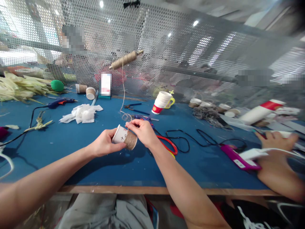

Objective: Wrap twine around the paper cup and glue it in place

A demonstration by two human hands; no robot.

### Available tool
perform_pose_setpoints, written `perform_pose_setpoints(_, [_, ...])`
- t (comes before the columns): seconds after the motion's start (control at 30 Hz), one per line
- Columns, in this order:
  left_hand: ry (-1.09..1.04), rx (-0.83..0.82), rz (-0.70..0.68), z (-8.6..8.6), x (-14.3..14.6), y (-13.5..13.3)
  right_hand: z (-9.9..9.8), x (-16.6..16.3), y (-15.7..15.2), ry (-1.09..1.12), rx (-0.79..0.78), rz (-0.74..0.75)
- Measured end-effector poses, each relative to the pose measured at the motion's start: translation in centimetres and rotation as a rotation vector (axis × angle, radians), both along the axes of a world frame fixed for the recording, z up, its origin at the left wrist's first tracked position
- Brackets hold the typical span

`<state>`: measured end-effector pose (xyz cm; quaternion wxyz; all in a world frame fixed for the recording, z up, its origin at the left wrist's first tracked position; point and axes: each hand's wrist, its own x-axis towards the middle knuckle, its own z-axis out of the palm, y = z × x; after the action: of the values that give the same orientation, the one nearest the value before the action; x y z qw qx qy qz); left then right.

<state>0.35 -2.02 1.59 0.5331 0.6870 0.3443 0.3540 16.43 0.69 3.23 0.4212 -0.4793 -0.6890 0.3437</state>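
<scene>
My left hand [106,142] is closed around a white paper cup [119,135], which lies tilted on its side above the table. Brown twine [131,140] is wound in a band around the cup's lower part. At the cup's upper side, my right hand [142,131] pinches the twine between thumb and fingers. From there the strand loops on the table and runs up to a twine spool [126,60] on a stick at the mesh panel. Just behind my right hand lies a blue glue gun [145,120], partly hidden.
Pliers [137,109] lie behind the cup. Stacked paper cups [162,102] stand right of them. Red-handled scissors [170,143] sit beside my right forearm. A purple power strip [239,158] and another person's hand [276,140] are at right. White plastic [83,114] lies left.
</scene>
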Motion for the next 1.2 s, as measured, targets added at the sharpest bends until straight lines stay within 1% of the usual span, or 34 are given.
perform_pose_setpoints(0.27, [-0.012,-0.024,0.001,0.1,-0.1,-0.1,0.7,0.1,-0.4,0.026,0.100,-0.053])
perform_pose_setpoints(0.5, [-0.005,-0.038,0.003,0.4,0.0,-0.1,0.9,0.2,-0.5,0.018,0.126,-0.082])
perform_pose_setpoints(0.77, [0.020,0.010,0.033,0.4,0.0,-0.2,0.1,0.0,-0.2,-0.011,0.029,-0.044])
perform_pose_setpoints(0.87, [0.045,0.056,0.043,0.3,-0.1,-0.3,-0.2,-0.1,-0.2,-0.033,-0.017,-0.014])
perform_pose_setpoints(0.97, [0.054,0.135,0.022,0.2,-0.1,-0.4,-0.4,0.0,0.0,-0.051,-0.050,0.006])
perform_pose_setpoints(1.1, [0.046,0.274,0.010,0.1,-0.1,-0.4,0.1,0.8,0.3,-0.047,-0.081,-0.028])
perform_pose_setpoints(1.2, [0.028,0.286,0.062,0.1,-0.2,-0.2,1.1,1.4,0.0,0.002,-0.134,-0.024])
